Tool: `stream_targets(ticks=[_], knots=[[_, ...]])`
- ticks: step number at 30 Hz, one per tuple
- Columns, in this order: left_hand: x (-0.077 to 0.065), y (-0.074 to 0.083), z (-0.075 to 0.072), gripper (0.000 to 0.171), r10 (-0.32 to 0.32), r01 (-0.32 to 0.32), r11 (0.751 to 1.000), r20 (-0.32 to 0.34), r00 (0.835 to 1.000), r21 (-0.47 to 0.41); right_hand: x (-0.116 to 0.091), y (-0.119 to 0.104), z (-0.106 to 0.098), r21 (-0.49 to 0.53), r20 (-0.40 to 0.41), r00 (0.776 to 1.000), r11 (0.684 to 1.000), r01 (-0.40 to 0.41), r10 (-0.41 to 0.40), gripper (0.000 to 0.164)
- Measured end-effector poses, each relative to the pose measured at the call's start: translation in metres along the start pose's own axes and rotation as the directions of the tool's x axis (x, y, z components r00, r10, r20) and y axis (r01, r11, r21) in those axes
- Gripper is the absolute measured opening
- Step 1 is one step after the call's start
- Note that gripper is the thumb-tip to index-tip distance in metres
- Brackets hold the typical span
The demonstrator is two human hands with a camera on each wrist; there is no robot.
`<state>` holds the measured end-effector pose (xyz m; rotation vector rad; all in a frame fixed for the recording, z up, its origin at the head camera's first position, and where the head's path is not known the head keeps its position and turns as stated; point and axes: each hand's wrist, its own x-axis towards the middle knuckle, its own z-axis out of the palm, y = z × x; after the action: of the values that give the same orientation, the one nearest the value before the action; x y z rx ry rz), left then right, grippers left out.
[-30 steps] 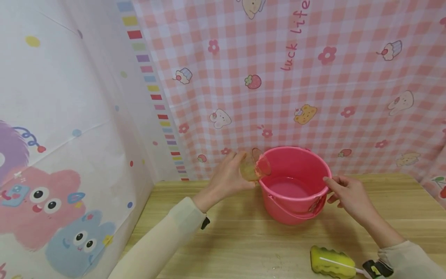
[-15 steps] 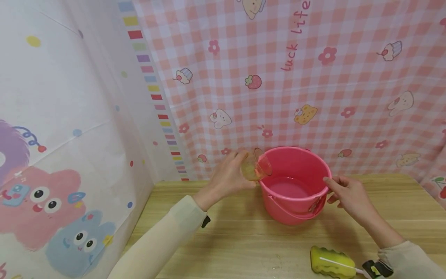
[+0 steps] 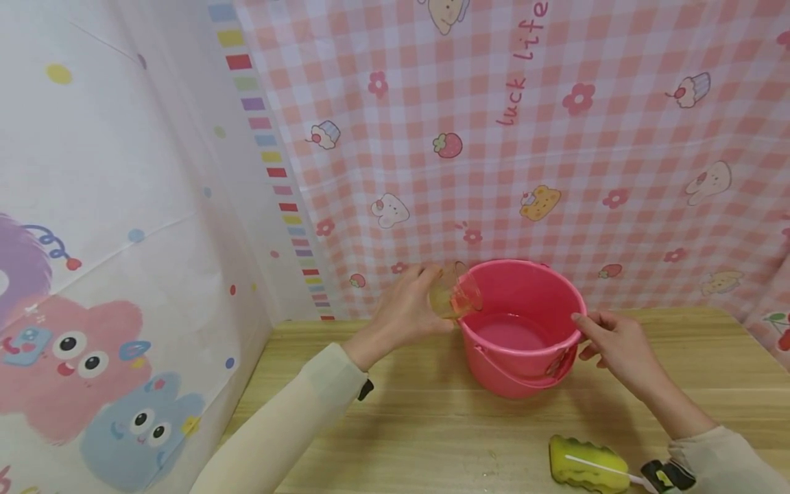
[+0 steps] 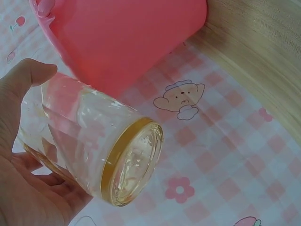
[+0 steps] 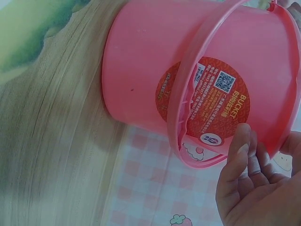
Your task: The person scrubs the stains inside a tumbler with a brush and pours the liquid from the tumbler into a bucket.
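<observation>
My left hand (image 3: 401,312) grips a clear, yellowish drinking glass (image 3: 446,298), tipped with its mouth over the left rim of a pink bucket (image 3: 509,374). In the left wrist view the glass (image 4: 94,136) lies nearly sideways, its gold-banded base toward the camera. Some liquid shows at the bottom of the bucket. At the opposite rim, my right hand (image 3: 620,350) pinches the bucket's edge, thumb on top and fingers outside. The right wrist view shows a red label (image 5: 221,99) on the bucket's side and its handle (image 5: 176,113) hanging down.
A yellow sponge brush (image 3: 586,463) with a white handle lies on the wooden table (image 3: 420,432) near the right sleeve. Behind the bucket hangs a pink checked cloth (image 3: 469,185). A white patterned sheet (image 3: 173,274) rises along the left side.
The glass in my left hand tips slightly further and shifts a little right over the bucket. My right hand and the bucket stay put.
</observation>
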<state>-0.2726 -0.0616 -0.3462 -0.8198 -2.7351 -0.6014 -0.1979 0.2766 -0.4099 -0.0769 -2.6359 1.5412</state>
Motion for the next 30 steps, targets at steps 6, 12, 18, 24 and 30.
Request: stream_targets(ticks=[6, 12, 18, 24, 30], knots=[[0.0016, 0.0005, -0.0006, 0.092, 0.012, -0.012, 1.0, -0.002, 1.0, 0.006, 0.0007, 0.0005, -0.0004, 0.0, 0.001, 1.0, 1.0, -0.006, 0.006, 0.057], [0.0028, 0.0003, -0.0007, 0.095, 0.03, -0.03, 0.999, -0.005, 1.0, 0.016, 0.0005, 0.0002, -0.0001, 0.002, -0.005, 1.0, 1.0, 0.004, -0.004, 0.057], [0.003, 0.0011, -0.0007, 0.093, 0.021, -0.022, 0.999, 0.009, 1.0, 0.031, 0.0, -0.0008, 0.0012, 0.01, -0.006, 1.0, 1.0, 0.007, -0.006, 0.055], [0.0031, 0.0029, -0.0011, 0.091, 0.027, -0.028, 0.999, 0.01, 1.0, 0.043, -0.0003, -0.0009, 0.0007, 0.015, -0.003, 1.0, 1.0, -0.005, 0.005, 0.055], [0.0039, 0.0041, -0.0007, 0.091, 0.025, -0.025, 0.998, 0.011, 1.0, 0.052, -0.0005, -0.0007, 0.0002, 0.009, -0.003, 1.0, 1.0, -0.002, 0.002, 0.055]])
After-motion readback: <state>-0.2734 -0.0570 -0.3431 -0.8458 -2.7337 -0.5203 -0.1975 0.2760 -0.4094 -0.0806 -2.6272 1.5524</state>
